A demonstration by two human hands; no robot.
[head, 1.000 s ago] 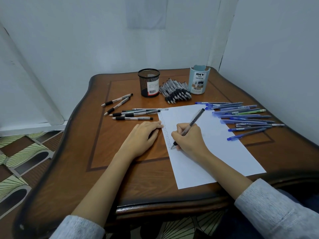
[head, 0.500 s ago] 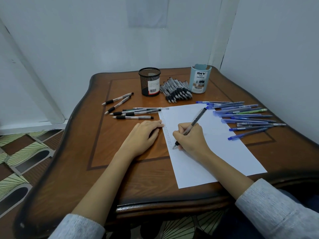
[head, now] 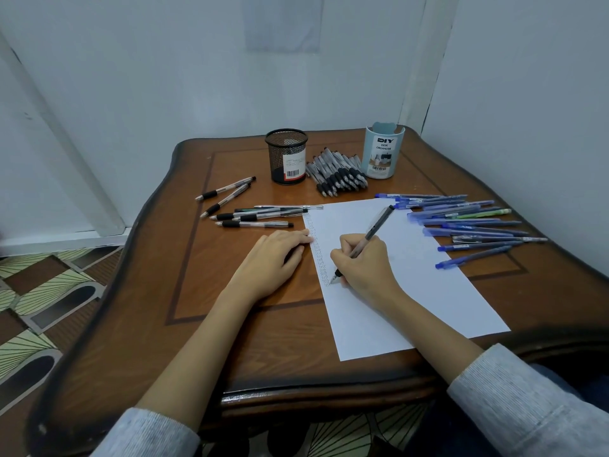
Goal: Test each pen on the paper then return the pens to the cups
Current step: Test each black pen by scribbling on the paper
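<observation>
A white sheet of paper (head: 412,291) lies on the wooden table (head: 230,341), with a column of small pen marks down its left edge. My right hand (head: 365,265) grips a grey pen (head: 375,230) whose tip touches the paper at the bottom of that column. Flat on the table, my left hand (head: 273,258) has its fingertips on the paper's left edge. A black mesh cup (head: 286,156) and a light blue cup (head: 380,151) stand at the back, a heap of black-grip pens (head: 336,174) between them.
Several black-grip pens (head: 253,216) lie loose left of the paper. Several blue pens (head: 468,225) are spread to its right, near the wall. White walls close in behind and on the right. Patterned floor (head: 39,291) shows at the left.
The pen tip has crept slightly down the column of marks. My left hand has stayed where it was; the view has shifted a little.
</observation>
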